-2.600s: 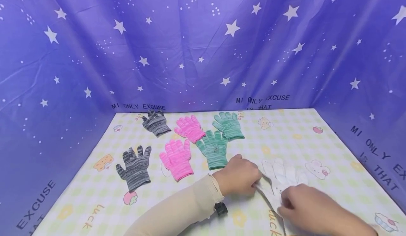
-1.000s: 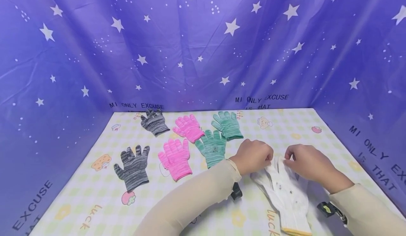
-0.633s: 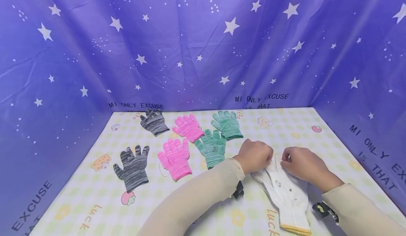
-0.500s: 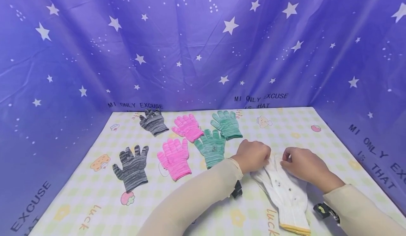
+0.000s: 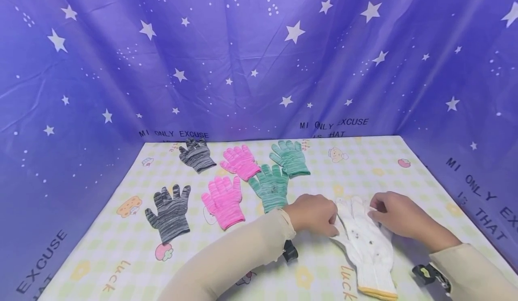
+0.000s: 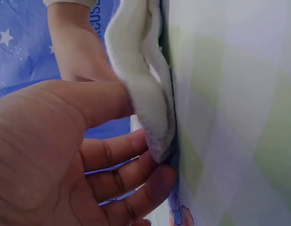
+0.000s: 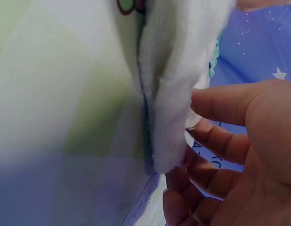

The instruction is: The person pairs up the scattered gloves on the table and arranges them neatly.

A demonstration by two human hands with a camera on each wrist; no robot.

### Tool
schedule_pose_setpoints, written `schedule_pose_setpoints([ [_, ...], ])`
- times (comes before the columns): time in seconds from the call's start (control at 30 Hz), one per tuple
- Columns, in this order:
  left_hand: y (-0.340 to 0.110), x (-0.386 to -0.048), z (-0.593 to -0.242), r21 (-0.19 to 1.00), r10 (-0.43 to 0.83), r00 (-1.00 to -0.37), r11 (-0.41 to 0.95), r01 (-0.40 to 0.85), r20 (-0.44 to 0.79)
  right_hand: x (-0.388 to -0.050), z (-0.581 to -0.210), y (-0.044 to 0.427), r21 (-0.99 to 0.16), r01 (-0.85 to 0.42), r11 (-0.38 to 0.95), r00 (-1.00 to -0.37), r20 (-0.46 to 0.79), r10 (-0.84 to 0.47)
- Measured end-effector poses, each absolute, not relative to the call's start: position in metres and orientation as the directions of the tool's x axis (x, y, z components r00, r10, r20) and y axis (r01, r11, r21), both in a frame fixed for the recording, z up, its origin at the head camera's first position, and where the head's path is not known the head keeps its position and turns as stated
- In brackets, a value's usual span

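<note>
White glove (image 5: pixel 370 249), soft fuzzy knit, ribbed cuff (image 5: pixel 374 279), thin yellow hem (image 5: pixel 377 293)

Room lies behind the white glove (image 5: pixel 370 247); a green glove (image 5: pixel 272 188) obstructs leftward.

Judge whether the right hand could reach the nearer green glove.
Probably not directly: the left hand sits between the right hand and the green glove, which the left sleeve partly hides.

One left hand (image 5: pixel 313 213), one right hand (image 5: pixel 406 220), two sleeves (image 5: pixel 230 262) and two black wrist devices (image 5: pixel 290 251). Between the hands, one white glove (image 5: pixel 369 249); any second beneath cannot be told. Left of the hands, on one surface (image 5: pixel 380 157), two gray gloves (image 5: pixel 170 215), two pink gloves (image 5: pixel 224 203), two green gloves (image 5: pixel 270 188).
</note>
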State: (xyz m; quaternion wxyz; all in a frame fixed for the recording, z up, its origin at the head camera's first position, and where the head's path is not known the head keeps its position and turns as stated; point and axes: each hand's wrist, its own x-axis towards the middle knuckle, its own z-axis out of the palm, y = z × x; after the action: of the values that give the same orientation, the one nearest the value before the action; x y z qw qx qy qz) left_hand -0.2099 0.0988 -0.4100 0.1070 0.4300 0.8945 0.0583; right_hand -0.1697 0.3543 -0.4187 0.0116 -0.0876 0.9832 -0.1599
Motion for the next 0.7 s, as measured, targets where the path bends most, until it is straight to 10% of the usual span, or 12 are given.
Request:
schedule_pose_setpoints([
  [0.37,0.088,-0.199,-0.410,0.151,0.777,-0.629,0.624,0.767,-0.012,-0.170,-0.414,0.351,-0.318,-0.188,0.929,-0.982,0.046,-0.183],
  [0.7,0.085,-0.199,-0.411,0.127,0.805,-0.570,0.590,0.797,-0.163,-0.160,-0.403,0.351,-0.324,-0.189,0.927,-0.982,0.070,-0.176],
])
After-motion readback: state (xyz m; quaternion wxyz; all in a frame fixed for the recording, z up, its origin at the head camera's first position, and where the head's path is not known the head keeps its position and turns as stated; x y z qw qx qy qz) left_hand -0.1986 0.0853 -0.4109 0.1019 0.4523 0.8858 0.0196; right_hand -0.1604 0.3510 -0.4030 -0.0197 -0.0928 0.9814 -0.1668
